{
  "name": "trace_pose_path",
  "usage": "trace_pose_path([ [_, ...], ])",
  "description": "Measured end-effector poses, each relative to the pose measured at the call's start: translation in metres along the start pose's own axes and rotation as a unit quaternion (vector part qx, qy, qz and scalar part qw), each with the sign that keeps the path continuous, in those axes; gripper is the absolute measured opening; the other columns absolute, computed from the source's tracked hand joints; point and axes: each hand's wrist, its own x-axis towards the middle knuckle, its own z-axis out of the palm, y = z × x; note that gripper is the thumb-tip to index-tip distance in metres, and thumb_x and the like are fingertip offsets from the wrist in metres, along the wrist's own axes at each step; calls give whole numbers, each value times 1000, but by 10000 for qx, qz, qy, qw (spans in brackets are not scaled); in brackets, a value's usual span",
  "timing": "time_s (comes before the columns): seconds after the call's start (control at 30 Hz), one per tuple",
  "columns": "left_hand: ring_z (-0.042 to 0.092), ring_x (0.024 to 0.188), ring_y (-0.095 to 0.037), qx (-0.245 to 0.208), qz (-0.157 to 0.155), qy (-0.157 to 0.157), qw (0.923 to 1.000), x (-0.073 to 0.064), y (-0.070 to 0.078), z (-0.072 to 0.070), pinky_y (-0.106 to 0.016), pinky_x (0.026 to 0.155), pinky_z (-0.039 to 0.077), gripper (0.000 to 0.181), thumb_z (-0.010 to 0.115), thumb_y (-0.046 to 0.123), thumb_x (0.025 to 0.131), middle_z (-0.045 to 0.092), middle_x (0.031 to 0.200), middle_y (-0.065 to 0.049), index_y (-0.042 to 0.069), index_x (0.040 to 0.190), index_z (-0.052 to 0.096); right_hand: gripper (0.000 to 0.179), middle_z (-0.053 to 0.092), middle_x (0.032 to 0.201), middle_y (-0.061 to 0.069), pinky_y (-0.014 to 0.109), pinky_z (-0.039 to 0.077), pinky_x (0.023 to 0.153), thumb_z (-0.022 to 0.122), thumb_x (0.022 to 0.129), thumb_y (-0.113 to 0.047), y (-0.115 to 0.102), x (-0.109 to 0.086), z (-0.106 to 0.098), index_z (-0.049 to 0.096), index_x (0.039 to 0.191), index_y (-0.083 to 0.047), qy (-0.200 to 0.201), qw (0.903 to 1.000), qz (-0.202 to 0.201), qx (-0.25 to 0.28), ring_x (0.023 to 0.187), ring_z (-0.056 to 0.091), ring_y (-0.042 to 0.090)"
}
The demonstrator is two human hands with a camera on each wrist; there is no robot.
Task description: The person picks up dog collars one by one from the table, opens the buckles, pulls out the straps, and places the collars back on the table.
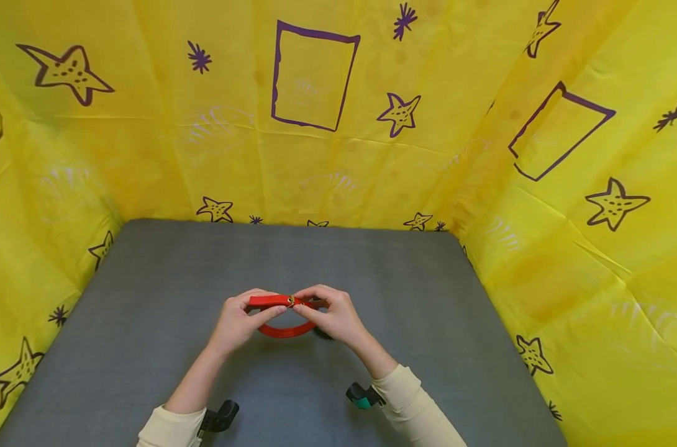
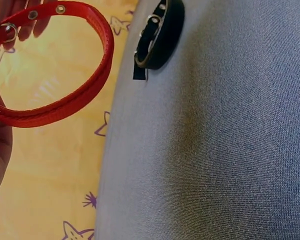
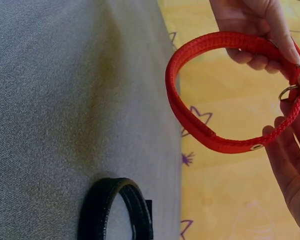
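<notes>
A red collar (image 1: 285, 332) is held up between both hands, its strap bent round into a closed loop. Metal eyelets (image 3: 257, 147) and a metal ring (image 3: 288, 92) show on the strap. The left hand (image 1: 235, 324) pinches the strap between thumb and fingers on the left. From the other side, the right hand (image 1: 337, 315) pinches it by the metal fitting, fingertips close to the left thumb. A black collar (image 2: 171, 37), also looped and with metal eyelets, rests on the grey table below; in the head view the right hand mostly hides it.
The grey table (image 1: 428, 292) spreads out around the hands. Yellow cloth (image 1: 232, 155) with purple star and frame drawings walls it at the back and both sides. Dark wrist mounts sit on the left (image 1: 221, 417) and right (image 1: 363, 395) cuffs.
</notes>
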Motion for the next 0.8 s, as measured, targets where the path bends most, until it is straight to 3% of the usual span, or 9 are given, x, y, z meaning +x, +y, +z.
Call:
trace_pose_path([
  [0.27,65,81,-16,-39,33,53,10000,1,-1,-2,-32,68,54,17,82,15,80,72,90,-1,11,95,77,17,70,99,11,39,56,80,71,88,-4,3,-2,-1,71,105,1,70,9999,78,77,89,67,24],
  [0.47,65,78,-13,-32,37,92,9999,-1,-3,-2,-27,66,54,18,81,12,81,72,91,-4,7,97,76,17,71,99,11,31,56,81,71,88,-4,2,-3,-2,71,105,1,81,9997,202,110,89,67,24],
  [0.7,65,76,-12,154,-80,52,9998,-5,27,-3,-26,65,54,18,78,3,82,71,92,-13,-2,98,73,18,71,99,12,29,56,80,72,88,-4,1,-3,-3,71,105,2,70,9992,347,166,89,67,23],
  [0.8,65,77,-12,151,-89,45,9998,-5,32,-3,-26,66,54,17,77,4,82,71,92,-13,-3,98,73,19,71,100,12,31,56,80,72,88,-4,2,-3,-3,71,105,2,42,9991,367,193,90,67,24],
])
